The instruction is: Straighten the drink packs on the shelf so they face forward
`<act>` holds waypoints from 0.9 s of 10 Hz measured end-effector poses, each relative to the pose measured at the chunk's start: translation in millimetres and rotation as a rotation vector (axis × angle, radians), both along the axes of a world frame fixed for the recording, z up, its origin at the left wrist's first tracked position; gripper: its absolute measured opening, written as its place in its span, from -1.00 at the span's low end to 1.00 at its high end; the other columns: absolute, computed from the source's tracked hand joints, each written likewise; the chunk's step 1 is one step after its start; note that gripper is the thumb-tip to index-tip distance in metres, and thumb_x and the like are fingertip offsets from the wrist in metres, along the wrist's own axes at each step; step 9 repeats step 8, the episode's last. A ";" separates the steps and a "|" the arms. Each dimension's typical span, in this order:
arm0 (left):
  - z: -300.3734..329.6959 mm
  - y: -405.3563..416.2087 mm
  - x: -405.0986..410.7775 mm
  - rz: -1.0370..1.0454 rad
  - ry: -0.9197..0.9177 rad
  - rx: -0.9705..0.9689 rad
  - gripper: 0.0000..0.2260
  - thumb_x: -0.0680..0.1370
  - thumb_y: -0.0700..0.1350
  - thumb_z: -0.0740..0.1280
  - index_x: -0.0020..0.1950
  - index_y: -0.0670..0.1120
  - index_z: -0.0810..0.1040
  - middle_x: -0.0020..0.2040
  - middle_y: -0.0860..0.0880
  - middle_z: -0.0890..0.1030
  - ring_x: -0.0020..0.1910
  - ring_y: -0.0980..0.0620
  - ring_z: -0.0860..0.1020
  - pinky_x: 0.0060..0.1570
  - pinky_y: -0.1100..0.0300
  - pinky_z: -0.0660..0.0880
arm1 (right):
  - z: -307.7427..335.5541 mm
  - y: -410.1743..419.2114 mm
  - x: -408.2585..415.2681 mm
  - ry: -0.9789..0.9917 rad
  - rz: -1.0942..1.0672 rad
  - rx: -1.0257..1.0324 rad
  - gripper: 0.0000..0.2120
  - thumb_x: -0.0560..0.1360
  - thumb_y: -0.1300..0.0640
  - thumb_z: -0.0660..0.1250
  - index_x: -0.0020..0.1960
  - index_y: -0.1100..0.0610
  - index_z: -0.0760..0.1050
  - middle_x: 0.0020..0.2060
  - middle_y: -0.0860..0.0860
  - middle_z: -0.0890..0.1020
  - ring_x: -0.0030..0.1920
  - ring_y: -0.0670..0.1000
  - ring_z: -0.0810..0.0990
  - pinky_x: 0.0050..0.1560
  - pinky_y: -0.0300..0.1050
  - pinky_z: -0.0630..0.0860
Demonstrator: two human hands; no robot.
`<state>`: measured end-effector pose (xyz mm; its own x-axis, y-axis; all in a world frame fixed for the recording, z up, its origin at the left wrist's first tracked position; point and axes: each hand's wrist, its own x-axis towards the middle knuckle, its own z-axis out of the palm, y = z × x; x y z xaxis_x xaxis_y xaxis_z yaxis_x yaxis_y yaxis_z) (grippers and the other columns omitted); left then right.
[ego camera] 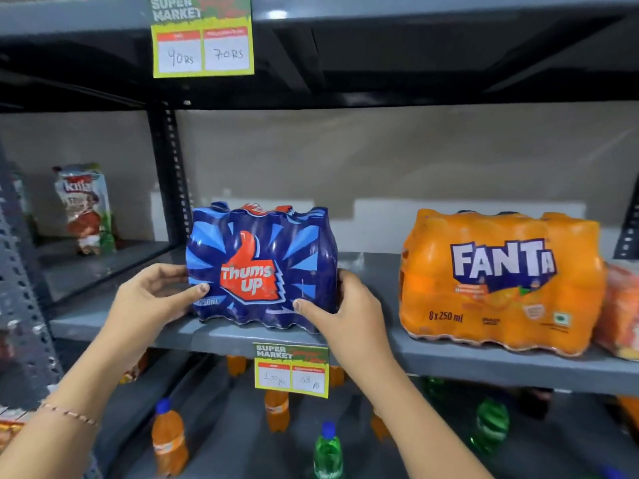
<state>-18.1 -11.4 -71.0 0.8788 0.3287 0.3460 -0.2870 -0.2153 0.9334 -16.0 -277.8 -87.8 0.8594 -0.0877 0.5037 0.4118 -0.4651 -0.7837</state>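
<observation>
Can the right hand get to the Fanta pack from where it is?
Probably yes. The right hand grips the Thums Up pack; only bare shelf lies between it and the Fanta pack, though it must release first.

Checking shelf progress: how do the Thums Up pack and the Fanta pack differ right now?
The Thums Up pack is blue and gripped at both ends by the left hand and right hand; the Fanta pack is orange, wider and untouched. Both stand on the same shelf, logos facing forward.
</observation>
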 end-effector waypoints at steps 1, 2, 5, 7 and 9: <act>0.1 -13.9 2.1 -0.061 0.032 0.097 -0.54 0.20 -0.04 0.65 -0.01 -0.01 0.54 -0.15 0.27 0.77 -0.05 0.00 0.73 0.01 0.01 0.63 | -0.9 -13.5 -7.6 -0.005 -0.042 0.001 -0.49 0.37 -0.16 0.55 0.22 -0.05 0.47 0.19 -0.12 0.66 0.15 -0.09 0.65 0.06 -0.02 0.68; -1.5 -24.2 4.9 -0.095 0.050 0.172 -0.36 0.05 0.16 0.68 -0.01 0.03 0.49 -0.10 0.25 0.78 -0.09 0.10 0.76 -0.03 0.07 0.62 | -1.0 -25.5 -13.7 0.007 -0.064 -0.001 -0.48 0.39 -0.17 0.54 0.24 -0.05 0.43 0.23 -0.12 0.64 0.17 -0.09 0.63 0.04 -0.12 0.68; -0.2 -46.6 7.4 -0.059 0.063 0.297 -0.38 0.08 0.16 0.62 0.01 0.05 0.45 0.03 0.07 0.71 -0.01 -0.03 0.72 -0.03 -0.04 0.64 | -3.1 -48.3 -18.3 0.030 -0.056 0.051 -0.50 0.43 -0.13 0.52 0.28 -0.04 0.44 0.24 -0.14 0.64 0.19 -0.12 0.64 0.05 -0.13 0.69; -3.7 -55.9 -2.2 -0.002 0.090 0.318 -0.37 0.29 -0.04 0.66 0.25 -0.05 0.43 0.26 -0.08 0.66 0.16 -0.13 0.66 0.13 -0.12 0.60 | -11.9 -50.2 -19.7 -0.005 -0.050 0.052 -0.50 0.46 -0.11 0.50 0.31 -0.02 0.45 0.24 -0.13 0.63 0.24 -0.10 0.62 0.09 -0.08 0.68; -11.9 -82.3 -14.4 0.131 0.079 0.444 -0.27 0.47 -0.10 0.58 0.53 -0.10 0.28 0.49 -0.14 0.51 0.39 -0.22 0.52 0.24 -0.13 0.52 | -17.4 -57.8 -35.4 -0.112 -0.040 0.100 -0.57 0.57 0.01 0.40 0.41 0.01 0.46 0.28 -0.11 0.60 0.27 -0.14 0.57 0.18 -0.05 0.64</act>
